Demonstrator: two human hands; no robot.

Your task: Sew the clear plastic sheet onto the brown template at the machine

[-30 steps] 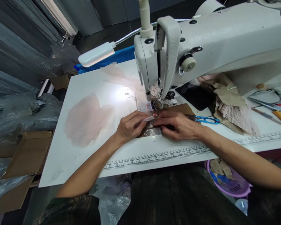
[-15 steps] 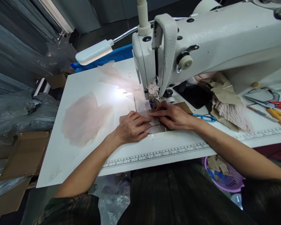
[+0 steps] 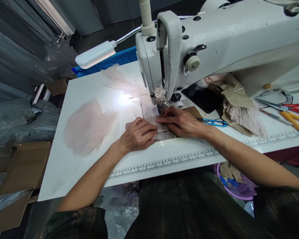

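Observation:
A small piece of sheer pale fabric (image 3: 164, 135) lies under the presser foot area of a white sewing machine (image 3: 149, 63). My left hand (image 3: 139, 135) rests on the fabric's left part, fingers lying side by side and pressing it to the table. From the right, my right hand (image 3: 181, 122) pinches the fabric close to the presser foot (image 3: 160, 108); its lower fingers are curled and partly hidden. Flat brown card (image 3: 192, 112) shows behind the right hand. A pink fabric rosette (image 3: 159, 93) hangs on the machine head just above.
Pink sheer pieces (image 3: 89, 127) lie left on the white table (image 3: 62, 169). A lamp (image 3: 96, 54) shines over it. Blue thread snips (image 3: 214, 122), a dark phone-like slab (image 3: 201, 99), pleated pink trim (image 3: 245, 116) and orange-handled scissors (image 3: 292, 121) lie right. A purple basket (image 3: 244, 192) stands below.
The view has shifted slightly, so the machine and table sit a little further left. Both hands keep nearly the same place on the fabric.

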